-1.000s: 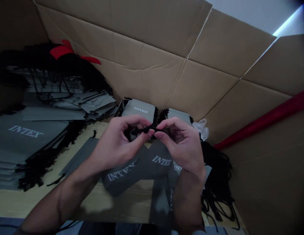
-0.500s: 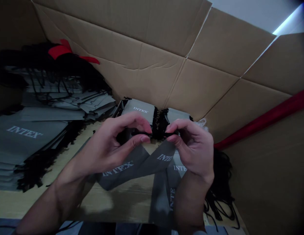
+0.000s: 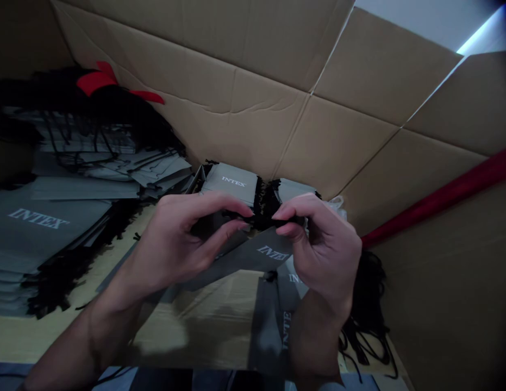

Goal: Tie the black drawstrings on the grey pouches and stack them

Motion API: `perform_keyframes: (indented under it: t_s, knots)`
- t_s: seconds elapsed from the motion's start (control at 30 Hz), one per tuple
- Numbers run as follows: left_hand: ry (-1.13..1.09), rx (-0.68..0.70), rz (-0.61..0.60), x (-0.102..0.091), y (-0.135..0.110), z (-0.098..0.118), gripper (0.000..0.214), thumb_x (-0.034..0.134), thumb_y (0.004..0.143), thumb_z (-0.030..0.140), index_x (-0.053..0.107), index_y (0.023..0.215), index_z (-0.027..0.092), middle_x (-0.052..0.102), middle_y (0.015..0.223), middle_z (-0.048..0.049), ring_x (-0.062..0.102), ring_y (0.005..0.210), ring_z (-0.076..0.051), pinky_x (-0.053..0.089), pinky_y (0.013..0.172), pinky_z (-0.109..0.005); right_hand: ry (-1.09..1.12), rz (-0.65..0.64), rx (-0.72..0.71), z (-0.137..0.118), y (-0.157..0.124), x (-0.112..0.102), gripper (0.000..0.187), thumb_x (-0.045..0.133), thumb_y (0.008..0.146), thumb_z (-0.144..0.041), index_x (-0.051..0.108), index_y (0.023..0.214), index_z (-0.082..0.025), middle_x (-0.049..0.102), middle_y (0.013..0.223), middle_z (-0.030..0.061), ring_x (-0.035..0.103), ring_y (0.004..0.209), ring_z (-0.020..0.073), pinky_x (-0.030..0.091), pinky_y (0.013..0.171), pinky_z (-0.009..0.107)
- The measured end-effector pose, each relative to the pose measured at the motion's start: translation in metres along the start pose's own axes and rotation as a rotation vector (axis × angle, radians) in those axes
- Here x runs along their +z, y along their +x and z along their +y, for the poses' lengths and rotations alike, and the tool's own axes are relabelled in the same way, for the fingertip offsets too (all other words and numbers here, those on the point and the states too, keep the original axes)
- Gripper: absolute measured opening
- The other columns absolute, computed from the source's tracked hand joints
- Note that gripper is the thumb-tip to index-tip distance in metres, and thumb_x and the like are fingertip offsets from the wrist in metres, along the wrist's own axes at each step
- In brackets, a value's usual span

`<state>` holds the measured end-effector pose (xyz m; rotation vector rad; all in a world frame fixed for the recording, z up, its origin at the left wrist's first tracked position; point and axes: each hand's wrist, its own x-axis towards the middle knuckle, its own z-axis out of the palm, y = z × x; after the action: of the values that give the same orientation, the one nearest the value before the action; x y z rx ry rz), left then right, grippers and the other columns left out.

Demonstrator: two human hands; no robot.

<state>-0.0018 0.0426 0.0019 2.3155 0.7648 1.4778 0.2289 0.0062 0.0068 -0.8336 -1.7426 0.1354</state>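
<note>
My left hand (image 3: 171,244) and my right hand (image 3: 326,250) face each other over the table, thumb and index finger pinched in each. Between them both fingertips grip a short stretch of black cord (image 3: 261,220). Just under the hands a grey fabric piece with white INTEX print (image 3: 244,258) slants down to the left, partly behind my left hand. How the cord joins this fabric is hidden by my fingers. Below my right wrist more grey INTEX pouches (image 3: 269,320) lie on the table.
Stacks of grey INTEX pouches (image 3: 52,233) with black cord ends lie at the left. A red strip (image 3: 98,82) rests on black cords behind them. Two smaller stacks, one printed INTEX (image 3: 236,179), stand against the cardboard wall (image 3: 236,92). Loose black cords (image 3: 369,304) lie at the right.
The grey fabric piece below my hands has swung up and back, so less of its print shows. Both hands have shifted slightly and still pinch the cord.
</note>
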Motion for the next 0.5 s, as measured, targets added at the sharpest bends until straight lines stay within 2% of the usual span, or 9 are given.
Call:
perform_keyframes:
  t_s: [0.27, 0.5]
  knots:
    - [0.053, 0.028, -0.005, 0.002, -0.002, 0.002, 0.011, 0.076, 0.106, 0.022, 0.076, 0.115, 0.03, 0.085, 0.102, 0.0042, 0.078, 0.083, -0.014, 0.057, 0.078, -0.029, -0.061, 0.049, -0.044, 0.0, 0.001, 0.009, 0.008, 0.084, 0.104, -0.022, 0.081, 0.101, -0.028, 0.077, 0.103, 0.0028, 0.073, 0.093, 0.0214, 0.062, 0.081, 0.037]
    - [0.113, 0.098, 0.017, 0.004, -0.002, 0.002, 0.011, 0.075, 0.107, 0.019, 0.077, 0.116, 0.025, 0.084, 0.102, 0.0009, 0.078, 0.088, -0.012, 0.058, 0.079, -0.026, -0.113, 0.063, -0.112, 0.002, 0.002, 0.012, 0.009, 0.085, 0.103, -0.017, 0.08, 0.102, -0.025, 0.077, 0.103, 0.003, 0.074, 0.093, 0.0184, 0.064, 0.084, 0.033]
